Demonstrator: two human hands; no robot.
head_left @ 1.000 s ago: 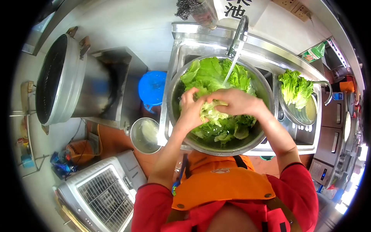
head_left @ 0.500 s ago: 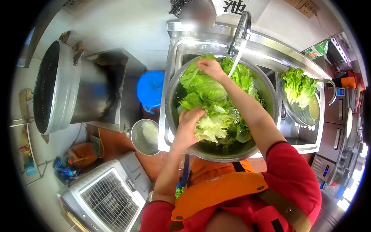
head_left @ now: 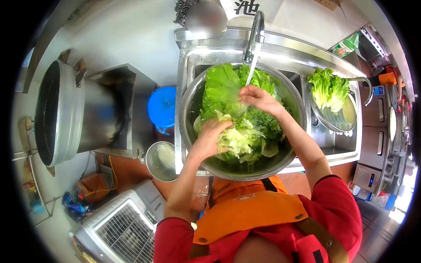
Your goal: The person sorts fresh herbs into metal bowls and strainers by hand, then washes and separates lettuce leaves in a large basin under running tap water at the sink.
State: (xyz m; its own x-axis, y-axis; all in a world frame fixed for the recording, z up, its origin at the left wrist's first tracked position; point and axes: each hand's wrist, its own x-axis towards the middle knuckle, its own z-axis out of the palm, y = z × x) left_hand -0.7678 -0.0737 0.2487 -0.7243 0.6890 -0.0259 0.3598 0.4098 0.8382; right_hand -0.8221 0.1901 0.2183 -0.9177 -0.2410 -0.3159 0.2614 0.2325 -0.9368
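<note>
A wide metal basin [head_left: 301,115] full of green lettuce [head_left: 221,83] sits over the sink. My left hand [head_left: 210,139] is closed around a lettuce head, its pale, frilly leaves [head_left: 239,139] spreading to the right of the fingers. Above it, my right hand [head_left: 259,100] has its fingers pinched at the blurred edge of a large green leaf. Water runs from the curved faucet [head_left: 259,30] into the basin, just behind my right hand.
To the right, a strainer [head_left: 348,115] with more lettuce [head_left: 328,87] rests on the second sink bowl. On the left are a blue bucket [head_left: 162,107], a metal pot [head_left: 153,163] on the floor, a large stockpot [head_left: 70,114] and a grey grille-fronted appliance [head_left: 127,232].
My right hand has moved from the far left of the lettuce toward me and rightward. A big leaf now lies spread toward the back. My left hand stays on the lettuce. The view has shifted slightly.
</note>
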